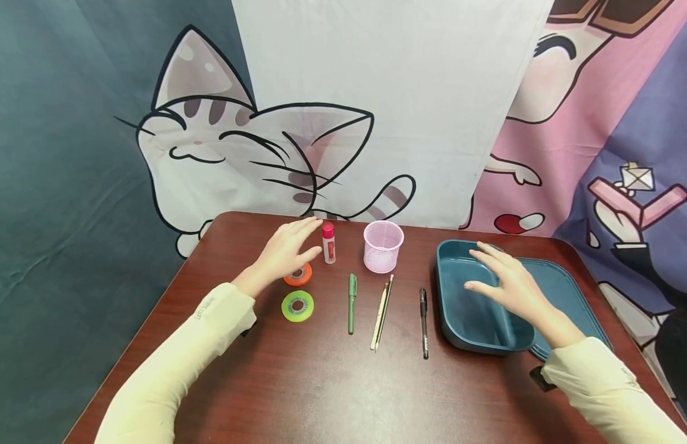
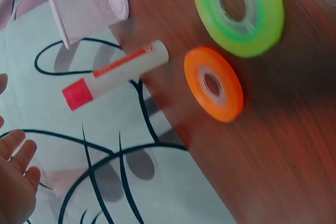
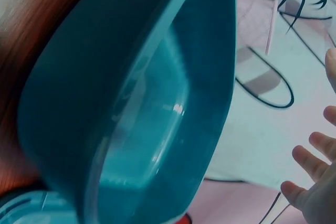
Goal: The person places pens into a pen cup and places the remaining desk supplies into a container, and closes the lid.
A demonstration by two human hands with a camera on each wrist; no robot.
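Note:
My left hand (image 1: 285, 250), fingers extended and thumb apart, hovers by a glue stick (image 1: 329, 245) with a red cap. Partly behind it lies an orange tape roll (image 1: 299, 275), and nearer me is a yellow-green tape roll (image 1: 297, 306). Both rolls and the glue stick also show in the left wrist view, where fingertips (image 2: 23, 156) enter at the left edge. Over the blue-green bin (image 1: 468, 324), my right hand (image 1: 507, 283) is spread and holds nothing. In the right wrist view its fingers (image 3: 310, 163) are apart, beside the bin's wall (image 3: 63, 98).
A pink mesh cup (image 1: 381, 250) stands at the back middle. In front lie a green pen (image 1: 351, 303), thin pencil-like sticks (image 1: 382, 313) and a black pen (image 1: 423, 324). A blue-green lid (image 1: 565, 290) lies right of the bin. A printed cloth (image 1: 388, 92) hangs behind the table (image 1: 343, 394).

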